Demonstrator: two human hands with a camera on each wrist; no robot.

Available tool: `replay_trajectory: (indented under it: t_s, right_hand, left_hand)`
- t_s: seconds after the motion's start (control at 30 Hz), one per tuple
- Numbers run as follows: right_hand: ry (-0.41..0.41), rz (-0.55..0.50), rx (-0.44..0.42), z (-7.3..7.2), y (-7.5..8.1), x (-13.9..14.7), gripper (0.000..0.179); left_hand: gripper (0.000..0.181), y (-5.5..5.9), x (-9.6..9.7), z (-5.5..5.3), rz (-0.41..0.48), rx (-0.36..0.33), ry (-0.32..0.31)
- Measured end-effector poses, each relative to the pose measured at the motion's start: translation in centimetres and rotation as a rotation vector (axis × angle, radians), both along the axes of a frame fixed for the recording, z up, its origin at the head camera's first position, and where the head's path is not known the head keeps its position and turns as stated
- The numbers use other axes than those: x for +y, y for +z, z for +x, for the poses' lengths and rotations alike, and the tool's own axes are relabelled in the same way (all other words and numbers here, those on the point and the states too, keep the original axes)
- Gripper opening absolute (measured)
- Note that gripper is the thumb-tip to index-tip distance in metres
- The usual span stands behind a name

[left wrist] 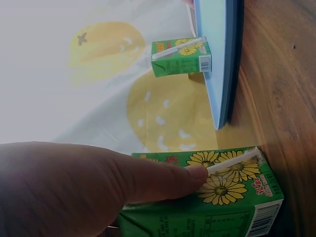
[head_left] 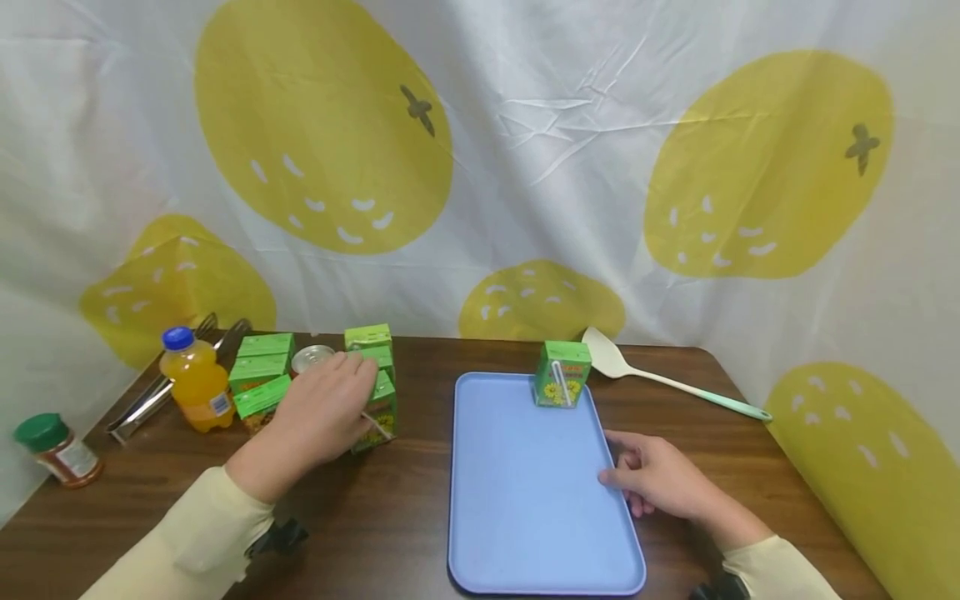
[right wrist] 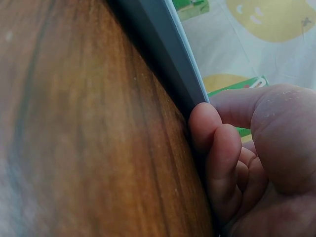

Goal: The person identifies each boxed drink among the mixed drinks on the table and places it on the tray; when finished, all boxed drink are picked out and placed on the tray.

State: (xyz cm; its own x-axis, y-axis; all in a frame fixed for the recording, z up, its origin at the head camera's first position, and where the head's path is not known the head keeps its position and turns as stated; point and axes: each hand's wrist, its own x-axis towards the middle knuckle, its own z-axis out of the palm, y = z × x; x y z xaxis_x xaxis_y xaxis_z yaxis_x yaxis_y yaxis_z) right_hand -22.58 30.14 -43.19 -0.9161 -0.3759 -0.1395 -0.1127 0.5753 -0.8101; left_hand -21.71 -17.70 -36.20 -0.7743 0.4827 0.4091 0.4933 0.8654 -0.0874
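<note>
My left hand [head_left: 328, 406] grips a green drink carton [left wrist: 224, 190] printed with yellow flowers, with a white straw on its front. The thumb lies across the carton's front in the left wrist view, and the carton's base is close to the wooden table. My right hand [head_left: 663, 477] pinches the right rim of a light blue tray [head_left: 532, 483], thumb on top and fingers beneath the edge. A matching carton [head_left: 550, 385] stands upright at the tray's far right corner, straw side towards me. More green cartons [head_left: 264, 358] cluster around my left hand, partly hidden by it.
A can [head_left: 312, 358] stands behind my left hand. Further left are an orange drink bottle [head_left: 197, 383], metal tongs [head_left: 142, 408] and a green-capped jar [head_left: 71, 458]. Behind the tray's right side lies a spatula [head_left: 660, 377]. A patterned cloth [head_left: 525, 192] hangs along the table's back edge.
</note>
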Motion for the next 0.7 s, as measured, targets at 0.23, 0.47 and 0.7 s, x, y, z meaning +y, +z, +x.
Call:
replay_trajectory:
  t_s: [0.23, 0.47, 0.7]
  right_hand:
    - [0.000, -0.013, -0.007, -0.03, 0.00, -0.01, 0.084]
    - [0.005, -0.015, 0.003, -0.01, 0.01, 0.01, 0.084]
    - [0.000, 0.013, 0.000, -0.09, 0.08, -0.02, 0.085]
  left_hand:
    - [0.044, 0.17, 0.02, -0.18, 0.049, -0.158, 0.059]
    - [0.050, 0.15, -0.05, -0.43, 0.133, -0.209, 0.075]
    - [0.060, -0.25, -0.02, -0.52, 0.183, -0.162, 0.006]
